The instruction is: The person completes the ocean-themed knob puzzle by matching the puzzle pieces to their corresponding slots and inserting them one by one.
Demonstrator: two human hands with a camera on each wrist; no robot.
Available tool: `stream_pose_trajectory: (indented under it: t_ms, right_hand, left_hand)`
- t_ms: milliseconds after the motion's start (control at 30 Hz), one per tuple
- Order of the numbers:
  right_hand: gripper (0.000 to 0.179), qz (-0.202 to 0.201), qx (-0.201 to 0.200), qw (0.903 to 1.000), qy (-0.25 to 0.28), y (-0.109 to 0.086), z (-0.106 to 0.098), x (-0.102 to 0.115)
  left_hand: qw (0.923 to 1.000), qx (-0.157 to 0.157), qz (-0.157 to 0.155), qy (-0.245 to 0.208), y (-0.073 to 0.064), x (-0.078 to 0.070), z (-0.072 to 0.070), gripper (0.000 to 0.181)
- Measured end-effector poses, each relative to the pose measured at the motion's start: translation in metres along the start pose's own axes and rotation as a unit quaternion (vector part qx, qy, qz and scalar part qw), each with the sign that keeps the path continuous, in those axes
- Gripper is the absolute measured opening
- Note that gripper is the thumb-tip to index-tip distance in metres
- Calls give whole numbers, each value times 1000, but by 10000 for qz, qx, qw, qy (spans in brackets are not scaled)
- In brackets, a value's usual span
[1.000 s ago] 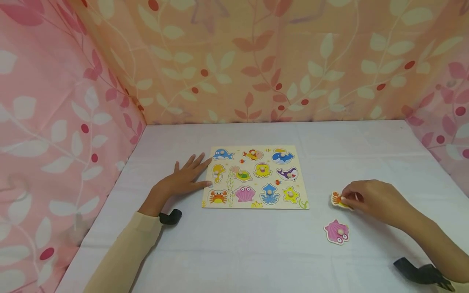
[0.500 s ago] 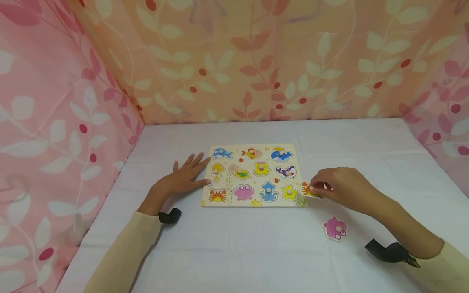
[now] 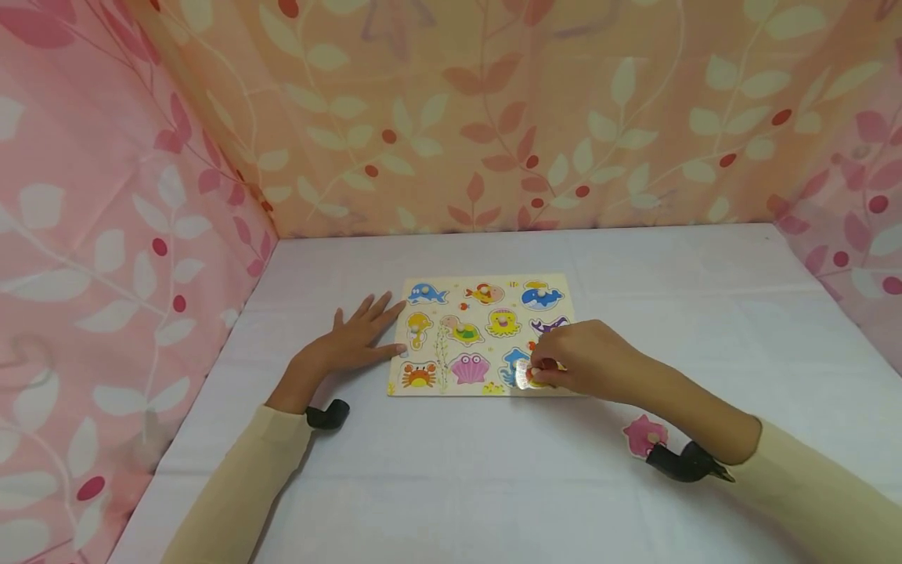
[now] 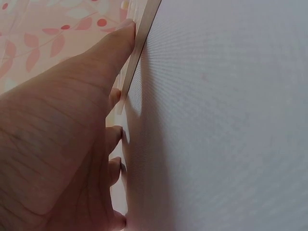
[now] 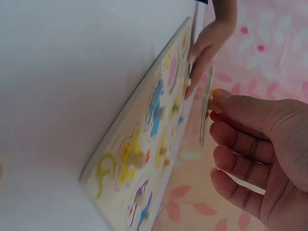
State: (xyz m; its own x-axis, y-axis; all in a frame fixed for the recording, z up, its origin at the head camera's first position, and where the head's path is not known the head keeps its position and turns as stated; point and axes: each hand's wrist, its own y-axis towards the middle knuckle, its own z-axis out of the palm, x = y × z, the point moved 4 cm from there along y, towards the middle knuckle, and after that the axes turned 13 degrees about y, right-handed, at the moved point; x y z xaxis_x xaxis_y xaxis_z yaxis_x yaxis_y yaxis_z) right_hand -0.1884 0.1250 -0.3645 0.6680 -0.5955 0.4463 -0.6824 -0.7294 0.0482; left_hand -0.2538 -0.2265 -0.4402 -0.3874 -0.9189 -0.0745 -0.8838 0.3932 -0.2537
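Note:
My right hand (image 3: pixel 595 356) pinches a wooden crab puzzle piece (image 3: pixel 523 374) by its knob, over the lower right of the puzzle board (image 3: pixel 461 390). In the right wrist view the crab piece (image 5: pixel 205 108) is seen edge-on, raised above the board, between thumb and fingertips. My left hand (image 3: pixel 355 341) lies with fingers spread at the board's left edge, its thumb and a fingertip touching it. In the left wrist view the thumb presses against the board's side. Pictures of a crab (image 3: pixel 419 376) and a shell (image 3: pixel 470 368) show at the board's lower left, both without knobs.
A pink shell piece (image 3: pixel 644 435) lies on the white cloth (image 3: pixel 451 486) right of the board, partly hidden by the black wrist strap (image 3: pixel 683 462). Several knobbed sea-animal pieces, such as an octopus (image 3: pixel 503 323), sit in the board. Leaf-patterned curtains (image 3: pixel 437 141) stand behind and at both sides.
My right hand has carried the crab piece leftward from the cloth on the right to above the board. My left hand stays at the board's left edge.

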Motion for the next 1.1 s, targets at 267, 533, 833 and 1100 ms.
stream_pose_trajectory:
  t_ms: [267,533,833,1100]
  right_hand:
    - [13,-700,-15,9974,143,33,7,23]
    - [7,-636,259,9973,254,63,20,34]
    - [4,-572,486,9970,181,94,34,43]
    - [7,-642,774,9949,128,116,51,51]
  left_hand:
    - [9997,-87,-57,217,0,2,0,90]
    - [9998,-112,-9,184,1,3,0,91]
    - [9998,-99,12,168,1,4,1,90]
    - [9998,-53,37,177,2,2,0,88]
